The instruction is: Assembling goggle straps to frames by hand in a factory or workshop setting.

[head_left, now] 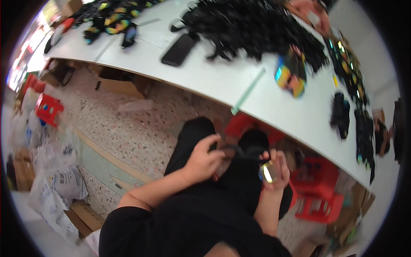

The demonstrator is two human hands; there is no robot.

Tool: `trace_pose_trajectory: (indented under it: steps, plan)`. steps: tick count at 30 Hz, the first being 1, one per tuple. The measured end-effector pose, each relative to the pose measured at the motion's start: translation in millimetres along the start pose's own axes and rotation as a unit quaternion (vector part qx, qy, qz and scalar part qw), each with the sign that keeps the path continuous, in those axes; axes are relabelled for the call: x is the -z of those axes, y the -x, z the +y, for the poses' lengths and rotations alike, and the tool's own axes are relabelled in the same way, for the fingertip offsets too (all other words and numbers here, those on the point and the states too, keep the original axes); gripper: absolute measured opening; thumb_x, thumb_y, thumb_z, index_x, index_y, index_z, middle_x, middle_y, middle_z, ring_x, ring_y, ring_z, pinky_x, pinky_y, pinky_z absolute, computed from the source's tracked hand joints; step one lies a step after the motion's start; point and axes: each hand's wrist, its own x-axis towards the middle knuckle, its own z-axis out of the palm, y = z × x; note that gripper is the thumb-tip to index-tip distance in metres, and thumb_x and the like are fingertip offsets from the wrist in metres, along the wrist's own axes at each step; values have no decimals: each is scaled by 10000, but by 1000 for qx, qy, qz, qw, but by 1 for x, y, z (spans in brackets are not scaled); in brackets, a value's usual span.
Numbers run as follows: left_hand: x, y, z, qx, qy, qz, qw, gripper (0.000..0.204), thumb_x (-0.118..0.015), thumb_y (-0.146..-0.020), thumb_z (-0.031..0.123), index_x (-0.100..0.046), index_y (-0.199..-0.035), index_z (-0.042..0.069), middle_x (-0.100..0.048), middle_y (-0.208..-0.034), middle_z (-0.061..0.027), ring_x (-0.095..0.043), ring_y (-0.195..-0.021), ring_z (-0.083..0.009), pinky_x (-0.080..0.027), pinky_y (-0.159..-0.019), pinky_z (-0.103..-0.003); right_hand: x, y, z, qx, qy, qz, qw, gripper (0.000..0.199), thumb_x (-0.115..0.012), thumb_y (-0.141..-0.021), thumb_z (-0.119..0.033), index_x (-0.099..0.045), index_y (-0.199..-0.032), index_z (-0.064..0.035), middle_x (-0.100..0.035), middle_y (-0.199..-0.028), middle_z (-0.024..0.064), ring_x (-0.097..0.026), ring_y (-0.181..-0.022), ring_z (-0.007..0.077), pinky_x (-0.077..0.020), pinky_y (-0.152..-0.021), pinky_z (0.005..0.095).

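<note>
Over my lap, my left hand (205, 158) is closed, thumb and fingers pinching a dark, thin piece (230, 150) that looks like part of a black strap or frame. Blur hides its exact shape. To the right, my right hand (277, 170) is curled round a shiny mirrored lens (267, 172) that reflects bright yellow-white light. The dark piece reaches toward the right hand; whether it joins the lens, I cannot tell. Both hands are below the near edge of the white table (205, 81).
On the table lie a heap of black straps (252, 25), mirrored eyewear (291, 77), a black phone (179, 49) and a pale green strip (249, 91). Red stools (317, 188) stand beneath. Plastic bags (64, 180) and cardboard lie left. Another person's hand (312, 15) is at the far side.
</note>
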Motion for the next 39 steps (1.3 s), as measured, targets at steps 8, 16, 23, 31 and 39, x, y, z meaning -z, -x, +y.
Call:
trace_pose_trajectory:
  steps: [8, 16, 23, 31, 39]
  plan:
    - [-9, 4, -10, 353, 526, -32, 773, 203, -464, -1000, 27, -566, -1175, 37, -610, -1137, -92, -606, -1080, -195, -503, -944, -366, 0, -2, 9, -11, 18, 8, 1000, 467, -718, -834, -276, -589, -1222, -49, -526, -1075, 84, -568, -1090, 286, -448, -1023, 446]
    - [3, -24, 1, 331, 717, 34, 613, 262, -507, -876, 19, -583, -1127, 15, -631, -1100, -145, -610, -1078, -272, -473, -999, -434, 4, 10, 5, -3, -2, 28, 1000, 481, -759, -807, -251, -585, -1166, 18, -562, -1030, 121, -609, -1028, 298, -481, -952, 413]
    - [-25, -28, -6, 212, 4, -149, 966, 186, -594, -936, 139, -628, -1040, -11, -650, -1037, -138, -655, -936, -264, -517, -840, -339, -2, 5, -3, -109, 92, -102, 984, 386, -787, -669, -78, -646, -1008, 42, -598, -967, 147, -674, -929, 310, -538, -869, 400]
    - [-46, -26, 18, 280, 238, -230, 901, 264, -561, -992, 247, -644, -904, 12, -643, -737, -68, -631, -667, -171, -505, -610, -311, -13, 9, 10, -215, 89, -92, 968, 401, -774, -735, -90, -634, -1089, 37, -595, -1059, 69, -599, -1013, 172, -470, -912, 296]
    - [-28, -32, 4, 443, 514, -147, 720, 178, -626, -958, 154, -557, -820, 66, -571, -647, -2, -530, -539, -80, -427, -526, -221, 7, 14, 2, -97, 144, 3, 985, 381, -721, -711, 41, -647, -1083, 1, -612, -1137, 92, -578, -1161, 218, -448, -984, 345]
